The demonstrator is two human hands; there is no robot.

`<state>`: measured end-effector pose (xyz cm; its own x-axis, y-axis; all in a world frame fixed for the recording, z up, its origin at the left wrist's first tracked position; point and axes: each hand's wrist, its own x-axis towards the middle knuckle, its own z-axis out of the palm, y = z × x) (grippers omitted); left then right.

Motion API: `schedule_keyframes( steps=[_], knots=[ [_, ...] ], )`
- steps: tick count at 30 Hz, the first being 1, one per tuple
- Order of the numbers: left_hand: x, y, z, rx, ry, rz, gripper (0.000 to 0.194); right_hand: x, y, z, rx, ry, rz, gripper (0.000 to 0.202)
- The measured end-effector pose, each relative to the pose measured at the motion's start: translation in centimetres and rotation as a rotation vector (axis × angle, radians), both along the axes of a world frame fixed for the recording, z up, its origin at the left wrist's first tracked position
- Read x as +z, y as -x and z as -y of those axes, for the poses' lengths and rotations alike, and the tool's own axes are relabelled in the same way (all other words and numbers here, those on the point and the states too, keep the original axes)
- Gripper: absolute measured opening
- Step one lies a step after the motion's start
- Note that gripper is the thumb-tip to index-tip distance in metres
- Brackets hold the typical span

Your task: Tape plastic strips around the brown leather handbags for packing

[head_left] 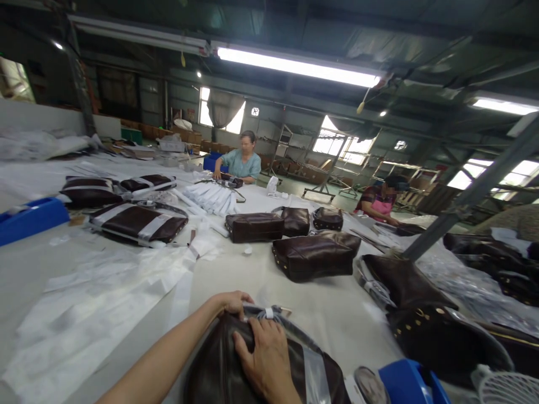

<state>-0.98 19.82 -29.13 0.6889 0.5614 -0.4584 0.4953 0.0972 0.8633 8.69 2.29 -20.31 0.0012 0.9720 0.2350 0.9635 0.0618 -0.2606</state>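
A dark brown leather handbag (pixel 223 365) lies on the table right in front of me, with a pale strip (pixel 316 376) wrapped across its right part. My left hand (pixel 234 303) is at the bag's far edge, its fingers curled there by the strap and partly hidden. Flat on top of the bag rests my right hand (pixel 267 350), thumb spread away from the fingers. Along the far side runs the plastic-wrapped strap (pixel 295 331), with a white band (pixel 268 313) round it near my right fingertips.
Several brown bags (pixel 315 255) stand beyond mine; others with pale strips (pixel 138 221) lie at left. White sheets (pixel 92 303) cover the left side. A blue tape dispenser (pixel 412 381) and a white fan guard (pixel 509 387) are at near right. Two people (pixel 242 163) work across the table.
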Motion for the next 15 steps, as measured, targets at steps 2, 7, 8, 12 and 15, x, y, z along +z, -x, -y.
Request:
schedule_keyframes(
  steps=[2, 7, 8, 12, 15],
  knots=[
    [0.4, -0.2, -0.1, -0.042, -0.032, -0.05, 0.028, 0.1, 0.1, 0.0, -0.001, 0.001, 0.005, 0.026],
    [1.2, -0.1, -0.1, -0.128, -0.106, -0.15, 0.021, 0.0, 0.1, -0.1, 0.0, -0.004, 0.01, 0.028],
    [1.4, -0.1, 0.0, -0.141, -0.113, -0.156, 0.022, 0.0, 0.0, -0.1, 0.0, -0.004, 0.012, 0.029],
    [1.7, 0.0, 0.2, -0.17, -0.128, -0.165, 0.022, -0.2, 0.0, -0.1, 0.013, -0.012, 0.017, 0.03],
    [1.7, -0.5, 0.1, -0.133, -0.186, -0.154, 0.022, -0.4, -0.2, -0.1, 0.028, -0.031, 0.014, 0.029]
  ],
)
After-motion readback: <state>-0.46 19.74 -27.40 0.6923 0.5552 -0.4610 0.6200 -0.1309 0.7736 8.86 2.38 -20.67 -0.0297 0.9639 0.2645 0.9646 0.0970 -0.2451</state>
